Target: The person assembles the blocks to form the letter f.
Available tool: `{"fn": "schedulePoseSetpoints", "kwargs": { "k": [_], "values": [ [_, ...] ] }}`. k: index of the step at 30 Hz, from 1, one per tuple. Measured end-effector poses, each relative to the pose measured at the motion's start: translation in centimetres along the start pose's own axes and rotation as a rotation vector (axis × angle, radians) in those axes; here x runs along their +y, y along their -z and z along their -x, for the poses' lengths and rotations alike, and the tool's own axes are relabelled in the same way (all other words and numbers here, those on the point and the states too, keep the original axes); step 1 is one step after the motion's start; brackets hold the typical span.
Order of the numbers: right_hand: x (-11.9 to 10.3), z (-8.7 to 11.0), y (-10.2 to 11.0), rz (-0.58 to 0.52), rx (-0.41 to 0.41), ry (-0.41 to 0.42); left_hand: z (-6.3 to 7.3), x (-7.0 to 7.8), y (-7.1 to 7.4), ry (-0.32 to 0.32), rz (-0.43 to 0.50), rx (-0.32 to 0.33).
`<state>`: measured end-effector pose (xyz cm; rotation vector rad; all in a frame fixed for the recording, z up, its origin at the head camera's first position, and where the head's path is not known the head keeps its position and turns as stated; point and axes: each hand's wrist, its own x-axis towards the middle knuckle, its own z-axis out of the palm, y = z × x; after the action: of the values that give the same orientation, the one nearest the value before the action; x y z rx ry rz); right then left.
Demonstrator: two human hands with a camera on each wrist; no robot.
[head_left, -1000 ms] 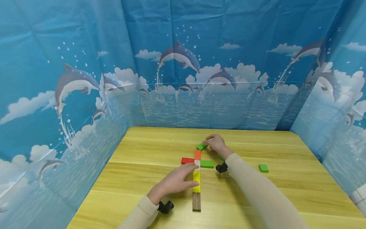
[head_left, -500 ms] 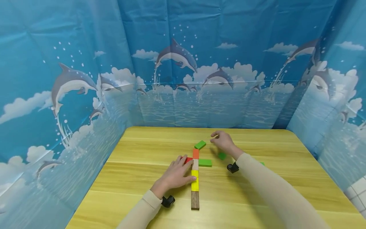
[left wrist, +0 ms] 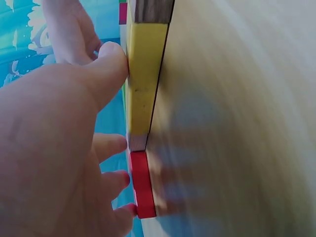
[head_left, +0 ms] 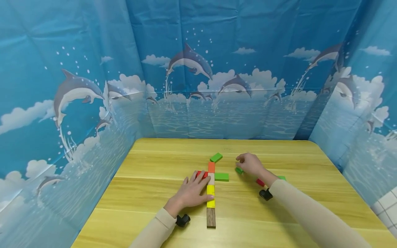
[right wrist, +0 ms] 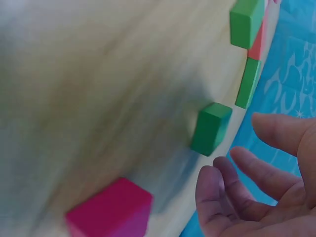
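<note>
A row of flat wooden blocks runs away from me: a dark brown block (head_left: 211, 217), yellow (head_left: 211, 196), white (head_left: 211, 179) and orange (head_left: 211, 167). A red block (left wrist: 141, 185) joins on the left, a green block (head_left: 221, 177) on the right. At the far end a tilted green block (head_left: 216, 157) meets the orange one. My left hand (head_left: 191, 193) lies over the row, fingertips on the red and white blocks, thumb at the yellow. My right hand (head_left: 252, 164) hovers, fingers apart, beside a loose green block (right wrist: 212, 129), holding nothing.
A magenta-red block (right wrist: 112, 212) lies under my right wrist. Another green block (head_left: 281, 178) is partly hidden behind the right sleeve. The yellowish wooden table (head_left: 149, 162) is backed by a blue dolphin curtain (head_left: 192, 117) on its far and side edges.
My right hand has left the tilted green block at the far end and moved right and nearer, to the loose green block. My left fingers have settled onto the red block.
</note>
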<state>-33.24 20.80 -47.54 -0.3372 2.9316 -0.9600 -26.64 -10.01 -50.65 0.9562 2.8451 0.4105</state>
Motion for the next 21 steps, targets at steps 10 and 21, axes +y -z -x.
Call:
{"fn": "schedulePoseSetpoints", "kwargs": {
  "k": [10,21],
  "values": [
    [0.6,1.2,-1.1,0.064,0.037,-0.049,0.3,0.6,0.0,0.034,0.021,0.017],
    [0.5,1.3,-1.7,0.101,0.074,-0.037,0.6,1.0,-0.2,0.042,-0.003,0.024]
  ]
}}
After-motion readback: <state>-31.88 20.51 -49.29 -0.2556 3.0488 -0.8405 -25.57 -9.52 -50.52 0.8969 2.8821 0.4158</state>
